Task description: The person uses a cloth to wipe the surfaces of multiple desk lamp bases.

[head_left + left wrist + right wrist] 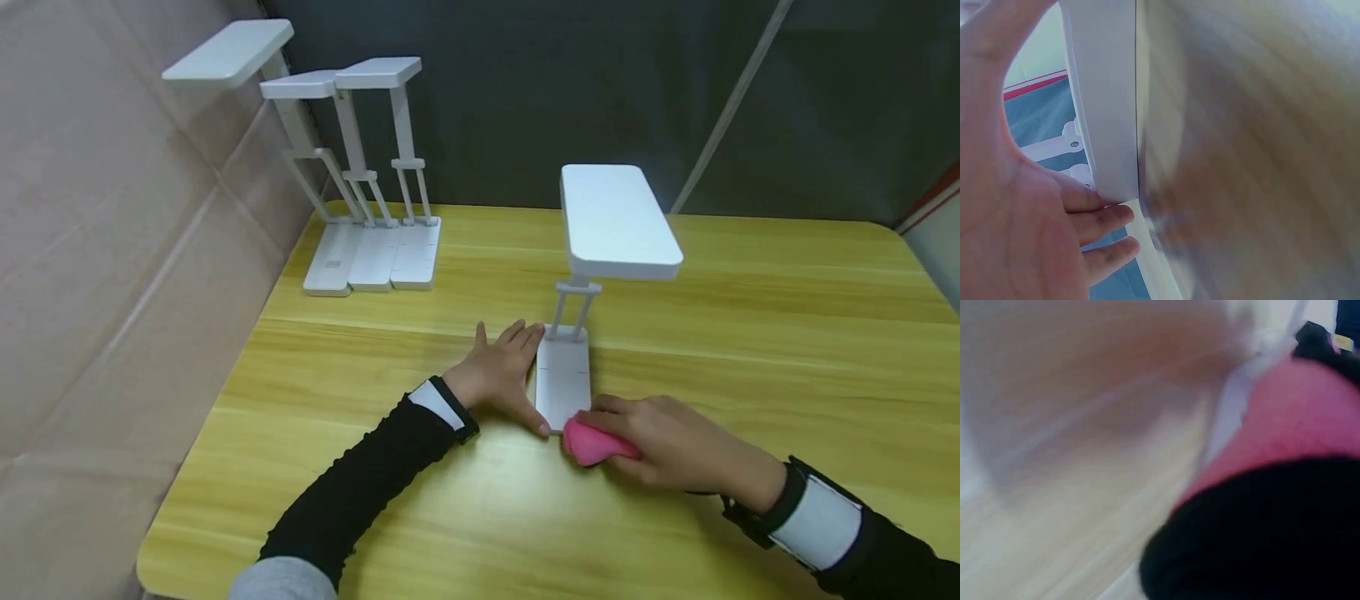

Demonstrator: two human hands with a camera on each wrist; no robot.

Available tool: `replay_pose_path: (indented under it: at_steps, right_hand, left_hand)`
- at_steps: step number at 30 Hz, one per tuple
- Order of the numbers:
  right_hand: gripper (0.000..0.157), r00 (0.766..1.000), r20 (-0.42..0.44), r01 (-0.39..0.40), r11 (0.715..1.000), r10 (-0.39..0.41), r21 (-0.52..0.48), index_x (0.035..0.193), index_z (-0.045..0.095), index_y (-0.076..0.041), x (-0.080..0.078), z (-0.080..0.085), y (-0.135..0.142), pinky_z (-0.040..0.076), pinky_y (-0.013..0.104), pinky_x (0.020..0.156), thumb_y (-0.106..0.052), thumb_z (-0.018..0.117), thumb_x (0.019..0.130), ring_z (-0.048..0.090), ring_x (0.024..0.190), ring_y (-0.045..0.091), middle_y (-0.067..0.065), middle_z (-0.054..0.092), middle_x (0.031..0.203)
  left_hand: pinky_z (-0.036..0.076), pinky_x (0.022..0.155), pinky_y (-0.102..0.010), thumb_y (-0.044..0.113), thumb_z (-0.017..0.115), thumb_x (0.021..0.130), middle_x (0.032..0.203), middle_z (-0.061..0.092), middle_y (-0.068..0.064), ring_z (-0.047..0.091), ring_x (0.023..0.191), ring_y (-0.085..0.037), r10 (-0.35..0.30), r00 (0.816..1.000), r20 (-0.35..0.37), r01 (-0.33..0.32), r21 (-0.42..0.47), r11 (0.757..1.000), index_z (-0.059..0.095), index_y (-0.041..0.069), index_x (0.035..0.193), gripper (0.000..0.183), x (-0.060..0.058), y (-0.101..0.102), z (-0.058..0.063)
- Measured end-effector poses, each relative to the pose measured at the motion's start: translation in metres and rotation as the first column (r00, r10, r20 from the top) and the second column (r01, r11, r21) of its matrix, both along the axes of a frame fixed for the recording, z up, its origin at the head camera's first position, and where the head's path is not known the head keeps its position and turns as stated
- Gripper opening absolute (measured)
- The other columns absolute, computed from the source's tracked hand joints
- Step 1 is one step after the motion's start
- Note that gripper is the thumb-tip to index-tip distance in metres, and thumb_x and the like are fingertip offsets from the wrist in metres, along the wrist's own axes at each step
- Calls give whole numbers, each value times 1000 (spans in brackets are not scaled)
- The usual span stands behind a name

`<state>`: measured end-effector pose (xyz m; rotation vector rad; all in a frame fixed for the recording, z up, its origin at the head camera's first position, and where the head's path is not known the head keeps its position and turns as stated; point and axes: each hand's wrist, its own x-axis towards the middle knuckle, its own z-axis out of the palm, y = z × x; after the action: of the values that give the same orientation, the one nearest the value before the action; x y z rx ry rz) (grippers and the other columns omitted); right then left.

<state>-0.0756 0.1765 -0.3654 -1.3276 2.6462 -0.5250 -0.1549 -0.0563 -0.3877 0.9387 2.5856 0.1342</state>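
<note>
Grey sleeve point(285, 581) foremost, the lamp base point(562, 379) points away: left hand point(504, 372) spread alongside, right hand point(671, 442) gripping cloth point(592, 444) at near-right corner.

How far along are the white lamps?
Maybe done: three lamps at the back left, though I can't tell if they're wiped. In hand: the nearer lamp. The left hand touches its base; the right hand holds a pink cloth at one corner. Left to do: probably finishing that lamp.
</note>
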Motion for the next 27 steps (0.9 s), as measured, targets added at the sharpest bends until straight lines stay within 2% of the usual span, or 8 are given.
replay_pose_path:
  at_steps: [2,5,9,12,15,18,20,27]
  right_hand:
    - [38,997,55,-44,999,46,-27,114,58,-18,-1,2,0,49,27,64,-24,67,77,54,80,4,-5,56,108]
    - [39,995,72,-64,996,68,-58,116,57,-19,-10,6,-2,49,27,64,-23,66,78,53,82,5,-5,56,109]
    - [42,997,-66,27,997,-31,-68,117,55,-12,-32,8,-7,49,27,59,-21,67,77,53,73,7,6,56,113]
    - [46,978,-178,96,993,-107,-73,118,54,-8,-48,2,-13,50,28,57,-21,69,76,54,68,10,9,56,111]
    - [52,951,-272,131,989,-143,-63,122,51,-7,-57,-7,-21,51,30,55,-22,70,76,58,69,15,11,56,108]
    - [54,928,-338,154,987,-158,-39,125,48,-5,-58,-15,-29,49,27,49,-22,68,78,56,65,16,12,54,102]
    - [53,924,-342,167,985,-169,-35,123,48,-4,-56,-17,-32,46,24,46,-21,68,78,52,59,14,12,53,99]
    - [49,963,-236,129,991,-131,-26,119,53,-6,-38,-12,-30,41,21,47,-23,68,76,43,57,7,8,54,98]
  left_hand:
    - [3,98,-68,83,61,48,150,3,-5,-1,136,-23,0,1000,1,0,2,1000,-5,9,142,136,0,-1,-1]
    - [4,97,-69,83,61,48,150,3,-5,-1,136,-24,-2,1000,7,2,8,1000,-5,9,142,136,-1,-1,-3]
    - [4,97,-69,82,62,48,150,4,-4,0,136,-23,1,1000,17,-1,16,1000,-4,10,142,135,-1,0,-4]
    - [4,97,-69,82,62,48,150,4,-3,0,136,-23,7,1000,24,-7,19,1000,-3,10,142,135,-1,0,-5]
    - [5,98,-69,84,60,48,150,5,-3,-1,136,-23,7,1000,26,-7,11,1000,-2,10,142,135,0,0,-7]
    - [6,97,-69,85,59,48,151,4,-3,-1,136,-22,9,1000,16,-9,4,1000,-2,9,142,135,0,0,-6]
    - [6,97,-69,86,58,48,151,3,-3,-1,136,-22,8,1000,5,-8,-1,1000,-3,9,142,136,-1,0,-6]
    - [5,98,-69,86,58,48,150,4,-3,0,136,-22,4,1000,-3,-4,5,1000,-4,10,142,136,-4,-1,-5]
